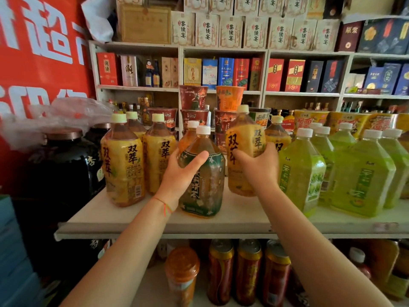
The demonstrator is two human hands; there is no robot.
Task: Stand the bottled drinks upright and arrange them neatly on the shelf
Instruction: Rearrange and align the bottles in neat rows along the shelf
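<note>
A red banner with white characters (42, 52) covers the left wall; white wooden shelving (223, 50) packed with boxed goods fills the back.

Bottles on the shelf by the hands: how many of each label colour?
Yellow-label bottles: 5
Dark-green-label bottle: 1
Light-green bottles: 6
Orange bottle, label hidden: 1
Total: 13
</note>
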